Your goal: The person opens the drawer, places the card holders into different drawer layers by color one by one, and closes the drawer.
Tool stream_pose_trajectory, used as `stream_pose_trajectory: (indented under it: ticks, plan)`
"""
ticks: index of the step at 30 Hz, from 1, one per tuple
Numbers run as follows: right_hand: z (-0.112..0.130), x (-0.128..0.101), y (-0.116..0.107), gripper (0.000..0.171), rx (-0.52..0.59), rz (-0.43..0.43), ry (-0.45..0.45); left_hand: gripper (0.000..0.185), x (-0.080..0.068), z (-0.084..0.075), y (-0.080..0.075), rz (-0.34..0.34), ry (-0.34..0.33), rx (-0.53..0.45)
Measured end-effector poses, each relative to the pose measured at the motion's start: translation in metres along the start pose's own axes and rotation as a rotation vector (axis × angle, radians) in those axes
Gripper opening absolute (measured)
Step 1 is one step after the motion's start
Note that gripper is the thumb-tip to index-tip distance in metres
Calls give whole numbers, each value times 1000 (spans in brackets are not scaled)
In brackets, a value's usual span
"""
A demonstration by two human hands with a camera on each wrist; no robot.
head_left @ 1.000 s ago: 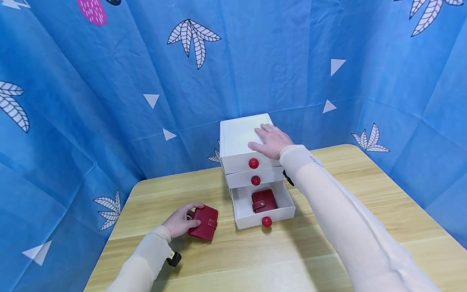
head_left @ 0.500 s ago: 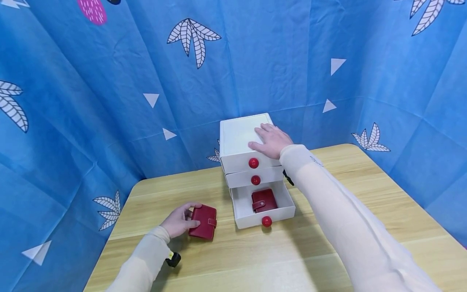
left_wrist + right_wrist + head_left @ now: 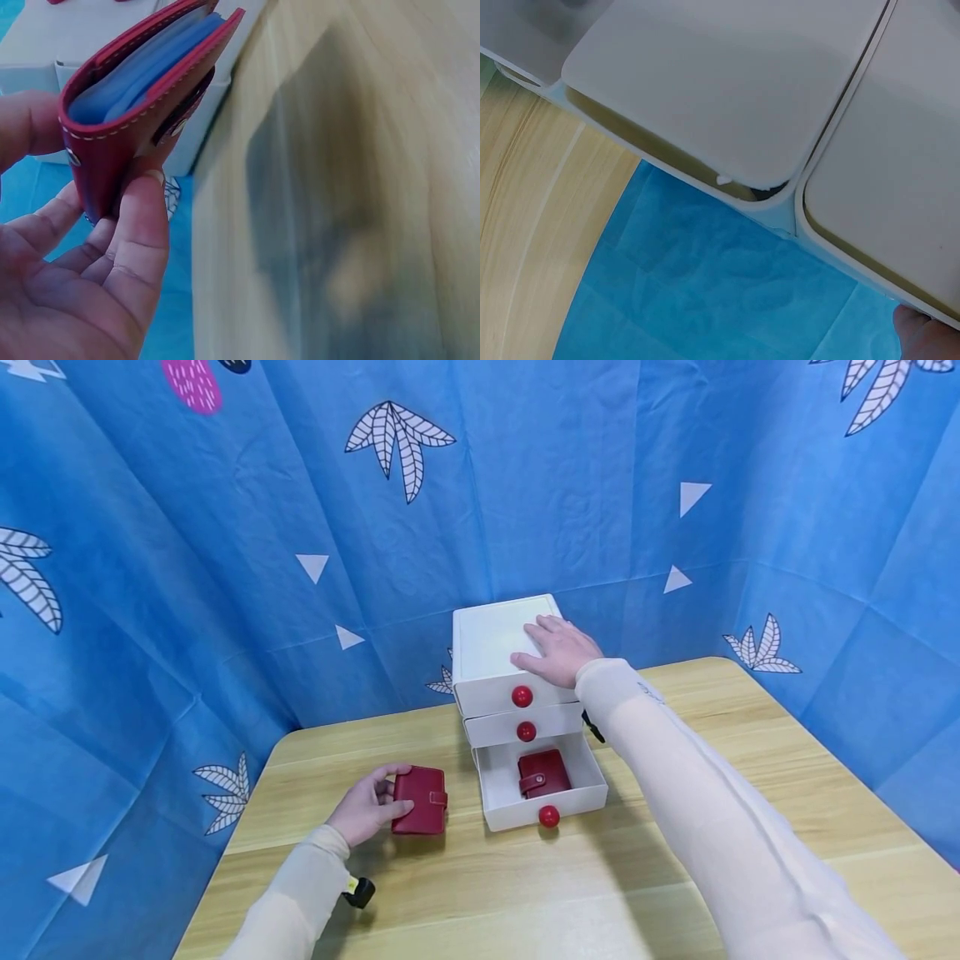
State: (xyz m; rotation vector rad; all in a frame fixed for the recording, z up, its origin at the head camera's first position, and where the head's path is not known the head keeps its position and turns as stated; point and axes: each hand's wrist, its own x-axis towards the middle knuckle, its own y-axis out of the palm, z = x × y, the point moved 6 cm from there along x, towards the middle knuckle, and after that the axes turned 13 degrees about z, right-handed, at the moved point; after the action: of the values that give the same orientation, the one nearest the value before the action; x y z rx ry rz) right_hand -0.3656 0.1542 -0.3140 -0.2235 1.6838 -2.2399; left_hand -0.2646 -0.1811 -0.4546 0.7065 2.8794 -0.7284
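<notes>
My left hand pinches a small red card wallet by its left side, thumb in front and fingers behind. In the left wrist view the wallet stands on edge above the table, its clear plastic sleeves showing between stitched covers; its shadow falls on the wood. My right hand rests with fingers spread on top of the white drawer unit. The unit's bottom drawer is pulled out, and a second red wallet with a snap strap lies inside it.
Two upper drawers with red round knobs are nearly flush, one above the other. The wooden table reaches to a blue patterned curtain behind and at both sides. A black wrist device hangs under my left sleeve.
My left hand has moved the wallet slightly upward in the head view and turned it so its edges look straighter. The right hand and the drawers have stayed put.
</notes>
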Motion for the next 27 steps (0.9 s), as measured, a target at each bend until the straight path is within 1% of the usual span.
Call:
stream_pose_trajectory:
  ticks: [4,10,15,21,27]
  plan:
    - [1,-1,-1,77,-5,1,-3,58,0,-7,2,-14,22,-24]
    - [2,-1,-2,77,-4,-1,-5,59,-2,-22,7,-37,44,-38]
    - [1,-1,-1,78,2,2,-3,58,-4,-33,14,-35,67,-56]
    - [1,-1,-1,78,2,1,-3,58,-3,-43,22,-52,62,-59]
    - [0,-2,-1,78,6,4,-3,57,1,-51,28,-73,58,-59]
